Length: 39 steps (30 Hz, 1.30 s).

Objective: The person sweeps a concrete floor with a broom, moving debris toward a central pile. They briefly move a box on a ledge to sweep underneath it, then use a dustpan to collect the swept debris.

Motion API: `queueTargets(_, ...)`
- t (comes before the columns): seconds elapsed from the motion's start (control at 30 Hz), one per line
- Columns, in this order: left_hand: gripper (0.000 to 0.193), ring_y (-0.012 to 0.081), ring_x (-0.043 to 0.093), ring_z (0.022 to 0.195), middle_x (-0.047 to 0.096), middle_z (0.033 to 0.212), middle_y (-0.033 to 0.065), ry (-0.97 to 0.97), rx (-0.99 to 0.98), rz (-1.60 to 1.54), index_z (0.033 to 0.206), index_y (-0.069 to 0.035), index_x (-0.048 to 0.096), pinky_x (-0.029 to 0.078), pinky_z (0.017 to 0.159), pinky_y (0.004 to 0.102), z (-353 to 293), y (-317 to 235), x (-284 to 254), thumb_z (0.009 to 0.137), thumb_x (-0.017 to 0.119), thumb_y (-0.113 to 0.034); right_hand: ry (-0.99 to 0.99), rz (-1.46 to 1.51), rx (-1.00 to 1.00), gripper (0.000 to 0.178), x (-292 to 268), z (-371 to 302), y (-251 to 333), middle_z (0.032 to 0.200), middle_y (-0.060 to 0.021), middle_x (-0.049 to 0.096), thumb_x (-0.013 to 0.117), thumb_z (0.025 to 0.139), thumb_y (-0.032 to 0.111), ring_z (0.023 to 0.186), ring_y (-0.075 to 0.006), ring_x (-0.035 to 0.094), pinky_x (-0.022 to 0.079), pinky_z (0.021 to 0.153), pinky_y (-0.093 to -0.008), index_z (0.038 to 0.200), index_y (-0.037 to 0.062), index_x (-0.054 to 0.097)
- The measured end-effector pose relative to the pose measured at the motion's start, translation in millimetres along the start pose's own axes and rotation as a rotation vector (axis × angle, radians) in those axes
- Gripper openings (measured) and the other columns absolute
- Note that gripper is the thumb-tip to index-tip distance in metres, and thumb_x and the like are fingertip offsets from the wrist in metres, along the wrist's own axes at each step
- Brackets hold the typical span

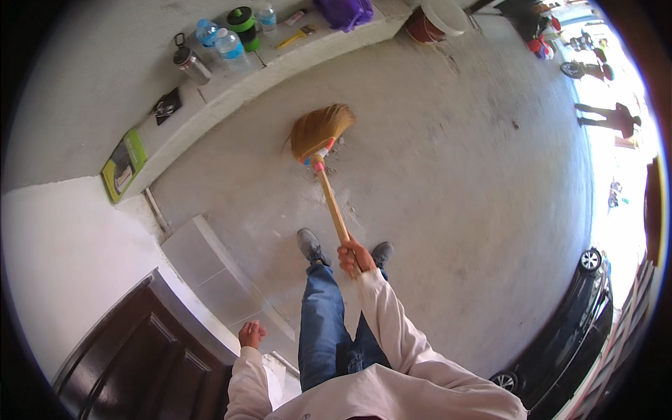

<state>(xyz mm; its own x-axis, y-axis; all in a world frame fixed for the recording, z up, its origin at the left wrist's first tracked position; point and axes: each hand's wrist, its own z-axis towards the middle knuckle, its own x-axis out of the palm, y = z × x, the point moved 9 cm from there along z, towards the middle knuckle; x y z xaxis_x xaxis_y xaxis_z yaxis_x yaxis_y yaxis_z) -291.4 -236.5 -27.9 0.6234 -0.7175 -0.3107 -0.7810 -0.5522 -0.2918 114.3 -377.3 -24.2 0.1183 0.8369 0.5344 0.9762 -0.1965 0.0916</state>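
My right hand (356,257) is wrapped round the wooden handle of a broom (332,201), which reaches forward from me. Its tan bristle head (318,133) rests on the concrete floor, fanned toward the far left. Beside the broom head and handle lie small bits of debris (334,150) and a pale dusty patch. My left hand (252,334) hangs at my left side, fingers curled in and nothing seen in them, near a tiled step (222,280). My two shoes stand either side of the handle's line.
Along the far wall a ledge (231,87) carries a metal flask (191,64), water bottles (229,45), a green-black tumbler (243,26) and a purple bag (344,12). A bucket (437,21) stands at its far end. A dark door (150,350) is left, a black car (560,343) right.
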Motion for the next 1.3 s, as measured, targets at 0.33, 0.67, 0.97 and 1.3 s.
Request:
queueTargets(0.33,0.032,0.0181,0.064,0.063,0.064,0.076,0.009,0.097,-0.03,0.224,0.099,-0.005,0.056,0.049,0.052,0.028,31,-3,-6,0.085,0.054,-0.033,0.244,0.052,-0.051,0.047,36,23,68,0.069,-0.001,0.045,0.046,0.09,0.017,0.04,-0.0064,0.036,0.033,0.033,-0.0201,0.134,0.0183,0.03)
queueTargets(0.67,0.03,0.0162,0.063,0.063,0.064,0.077,0.008,0.074,0.184,0.221,0.105,-0.006,0.055,0.047,0.053,0.0259,46,-119,-22,0.088,0.051,-0.03,0.204,0.678,0.16,0.032,-46,-35,-59,0.059,0.0014,0.04,0.048,0.092,0.033,0.039,-0.0069,0.036,0.031,0.032,-0.0201,0.074,0.0082,0.043)
queueTargets(0.97,0.029,0.0157,0.062,0.061,0.064,0.077,0.0086,0.091,0.119,0.336,0.102,-0.006,0.058,0.046,0.051,0.0251,13,-44,19,0.088,0.052,-0.03,0.073,0.477,0.072,0.049,-97,-195,-96,0.071,-0.001,0.04,0.047,0.092,0.018,0.042,-0.0055,0.033,0.03,0.032,-0.0177,0.136,0.0266,0.028)
queueTargets(1.3,0.031,0.0172,0.063,0.063,0.065,0.078,0.0097,0.08,0.168,0.47,0.104,-0.005,0.058,0.047,0.054,0.0278,-26,27,47,0.088,0.052,-0.031,-0.179,-0.161,0.024,0.07,-201,-376,-71,0.067,0.0016,0.043,0.062,0.084,0.015,0.044,-0.005,0.035,0.03,0.036,-0.0209,0.143,0.0208,0.024)
